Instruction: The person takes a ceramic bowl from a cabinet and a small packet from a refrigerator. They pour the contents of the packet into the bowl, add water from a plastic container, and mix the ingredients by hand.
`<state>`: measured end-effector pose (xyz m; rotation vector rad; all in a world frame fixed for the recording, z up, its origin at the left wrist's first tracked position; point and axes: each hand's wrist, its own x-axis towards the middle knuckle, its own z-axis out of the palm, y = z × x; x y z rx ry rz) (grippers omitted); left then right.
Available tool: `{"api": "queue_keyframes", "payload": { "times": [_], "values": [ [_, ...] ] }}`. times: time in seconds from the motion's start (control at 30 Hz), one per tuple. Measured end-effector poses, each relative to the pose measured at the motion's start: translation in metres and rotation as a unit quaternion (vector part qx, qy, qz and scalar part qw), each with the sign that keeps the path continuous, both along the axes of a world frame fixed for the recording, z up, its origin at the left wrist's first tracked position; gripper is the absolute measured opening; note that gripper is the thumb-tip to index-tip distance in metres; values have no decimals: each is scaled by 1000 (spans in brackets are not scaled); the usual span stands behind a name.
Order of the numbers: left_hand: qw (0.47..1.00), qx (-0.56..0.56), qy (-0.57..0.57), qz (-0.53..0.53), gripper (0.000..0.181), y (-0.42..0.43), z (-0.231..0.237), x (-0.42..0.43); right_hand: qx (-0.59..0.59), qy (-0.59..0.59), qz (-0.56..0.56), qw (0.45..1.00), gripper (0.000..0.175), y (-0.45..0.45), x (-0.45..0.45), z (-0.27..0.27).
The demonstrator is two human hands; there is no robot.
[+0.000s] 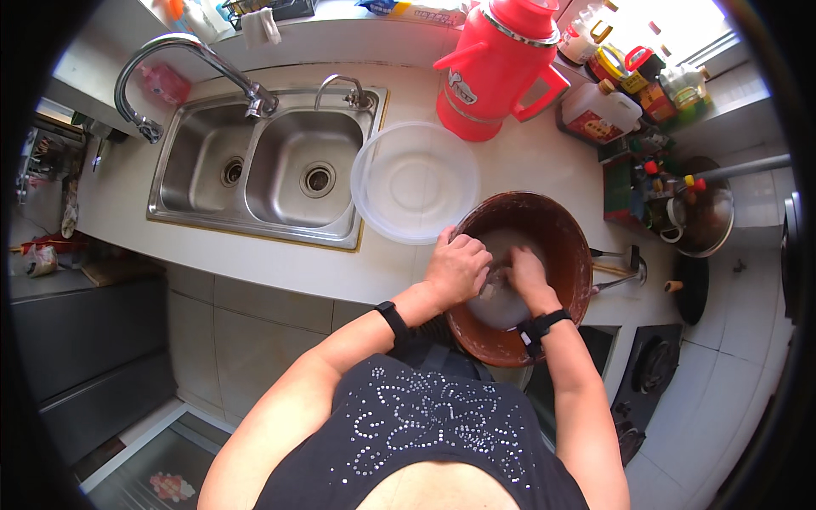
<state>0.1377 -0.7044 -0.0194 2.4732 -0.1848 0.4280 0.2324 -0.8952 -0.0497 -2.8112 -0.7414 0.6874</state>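
Observation:
A deep brown basin (567, 255) with whitish smears on its inner wall stands at the counter's front edge, close to my body. Cloudy, pale liquid (497, 306) covers its bottom. My left hand (456, 264) grips the basin's left rim, its fingers curled over to the inside. Inside the basin, my right hand (528, 274) reaches down to the liquid; its fingertips are blurred and partly hidden, so I cannot tell whether they hold anything. Left of the basin lies a round translucent plastic lid or shallow bowl (417, 182), its edge close to my left hand.
A double steel sink (306, 169) with a curved faucet (185, 41) is at the left. A red thermos jug (491, 76) stands behind the basin. Bottles (599, 111) line the right back. A ladle (637, 271) lies right of the basin, near a gas stove (650, 370).

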Motion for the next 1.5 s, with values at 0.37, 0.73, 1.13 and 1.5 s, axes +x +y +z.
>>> {"api": "queue_keyframes", "payload": {
  "times": [0.37, 0.73, 1.13, 1.5],
  "values": [
    [1000, -13, -15, 3, 14, 0, -1, -1, 17, -38, 46, 998, 22, 12, 4, -21],
    [1000, 8, -9, -2, 13, -1, -6, -2, 59, -58, 44, 996, 17, 25, 13, -31],
    [1000, 13, -11, -11, 11, 3, -8, -3, 22, -61, 32, 997, 16, 17, 12, -6],
    [1000, 3, -20, -19, 11, -1, -3, -2, 27, -106, 53, 993, 15, 11, 11, -29]
  ]
}}
